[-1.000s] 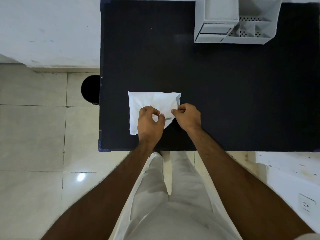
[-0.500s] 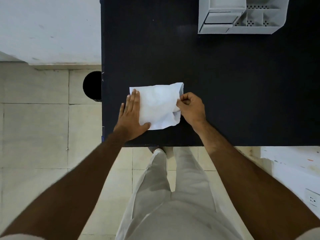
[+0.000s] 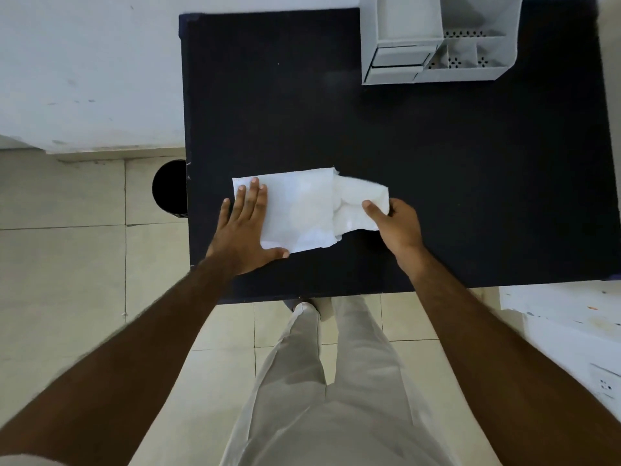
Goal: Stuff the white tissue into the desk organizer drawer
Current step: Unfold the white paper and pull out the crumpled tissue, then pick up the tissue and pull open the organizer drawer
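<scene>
A white tissue (image 3: 302,210) lies partly unfolded on the black table (image 3: 437,183), near its front edge. My left hand (image 3: 245,227) presses flat on the tissue's left side, fingers spread. My right hand (image 3: 396,223) pinches the tissue's right flap, lifted slightly off the table. The grey desk organizer (image 3: 433,38) stands at the table's far right, its small drawer (image 3: 400,57) at the front left, looking pulled out a little.
A round black bin (image 3: 169,188) stands on the tiled floor beside the table's left edge. A white surface with a wall socket (image 3: 605,386) lies at the right. My legs in light trousers are below the table's front edge.
My right hand has pulled the tissue's right flap outward to the right, unfolding it wider. My left hand stays flat on the left side. The view shifted slightly.
</scene>
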